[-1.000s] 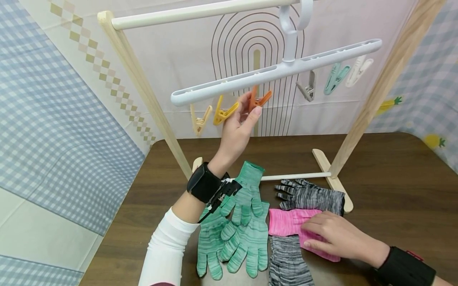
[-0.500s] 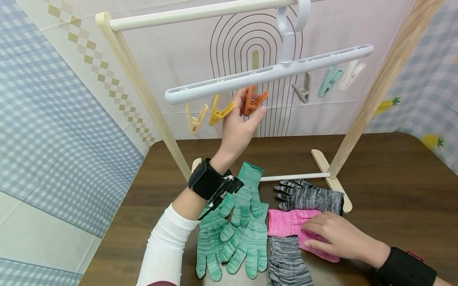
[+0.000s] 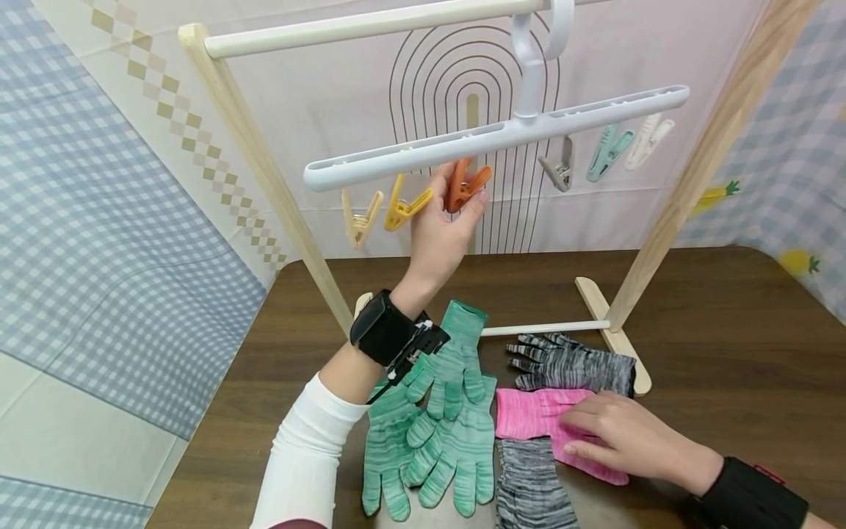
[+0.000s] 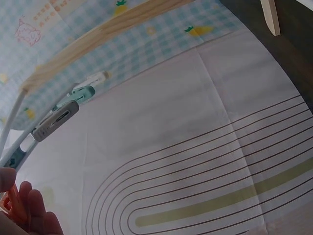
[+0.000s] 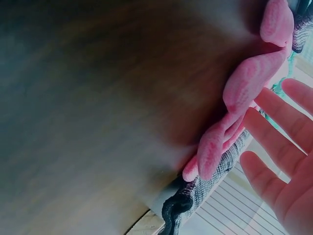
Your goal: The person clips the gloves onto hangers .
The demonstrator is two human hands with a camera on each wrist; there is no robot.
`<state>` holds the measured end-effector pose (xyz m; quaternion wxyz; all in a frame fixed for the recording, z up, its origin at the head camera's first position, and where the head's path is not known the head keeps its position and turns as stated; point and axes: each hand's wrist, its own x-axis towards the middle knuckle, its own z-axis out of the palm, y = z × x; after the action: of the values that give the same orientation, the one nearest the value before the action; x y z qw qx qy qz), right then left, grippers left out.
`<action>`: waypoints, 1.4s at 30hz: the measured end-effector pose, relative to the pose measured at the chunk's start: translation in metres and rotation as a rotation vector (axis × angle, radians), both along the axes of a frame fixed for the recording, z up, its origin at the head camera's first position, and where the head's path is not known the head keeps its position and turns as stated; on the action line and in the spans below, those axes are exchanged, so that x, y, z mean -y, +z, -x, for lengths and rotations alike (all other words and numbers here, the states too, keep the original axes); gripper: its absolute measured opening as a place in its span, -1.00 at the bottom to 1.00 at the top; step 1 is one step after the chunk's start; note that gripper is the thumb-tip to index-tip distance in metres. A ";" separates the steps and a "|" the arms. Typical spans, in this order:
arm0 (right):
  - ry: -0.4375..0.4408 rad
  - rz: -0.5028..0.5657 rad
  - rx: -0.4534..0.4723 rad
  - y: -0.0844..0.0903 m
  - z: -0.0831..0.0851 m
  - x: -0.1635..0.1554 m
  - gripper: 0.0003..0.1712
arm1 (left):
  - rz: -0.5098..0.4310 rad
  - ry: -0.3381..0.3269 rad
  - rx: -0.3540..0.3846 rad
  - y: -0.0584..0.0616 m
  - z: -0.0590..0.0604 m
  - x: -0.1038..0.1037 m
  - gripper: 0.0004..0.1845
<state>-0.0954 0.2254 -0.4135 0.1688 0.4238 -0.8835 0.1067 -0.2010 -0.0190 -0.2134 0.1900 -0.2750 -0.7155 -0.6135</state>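
In the head view my left hand (image 3: 441, 231) is raised under the white hanger (image 3: 502, 136) and pinches an orange clothespin (image 3: 465, 187) between thumb and fingers. The same orange clothespin (image 4: 17, 205) shows at the lower left of the left wrist view. Beside the hand, a yellow clothespin (image 3: 405, 207) and a beige clothespin (image 3: 360, 219) hang from the hanger's left half. My right hand (image 3: 617, 433) rests on a pink glove (image 3: 529, 411) on the table. In the right wrist view its fingers are loosely extended beside the pink glove (image 5: 249, 81).
A grey clip (image 3: 563, 167), a teal clothespin (image 3: 609, 153) and a white clothespin (image 3: 649, 143) hang at the right. Green gloves (image 3: 456, 448) and grey-black gloves (image 3: 581, 365) lie on the table (image 3: 747, 353). The wooden rack (image 3: 264, 169) bears the hanger.
The hanger and its clothespins have swung slightly left. My left thumb has come up against the orange clothespin's right side. The right hand has stayed almost still on the pink glove.
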 end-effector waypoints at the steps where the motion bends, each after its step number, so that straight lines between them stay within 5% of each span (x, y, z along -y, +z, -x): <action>1: 0.001 0.001 0.001 0.000 0.000 0.000 -0.72 | -0.002 0.000 0.002 0.000 0.000 0.000 -0.54; 24: -0.074 0.035 0.011 0.004 0.015 -0.014 -0.81 | -0.034 -0.059 0.046 0.005 0.002 0.002 -0.56; 42: -0.475 0.028 0.028 0.019 0.021 -0.031 -0.72 | -0.032 -0.099 0.050 0.007 -0.002 0.001 -0.56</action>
<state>-0.1166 0.2567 -0.3950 0.1829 0.2002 -0.9590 0.0821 -0.1990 -0.0202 -0.2068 0.1457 -0.2915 -0.6957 -0.6402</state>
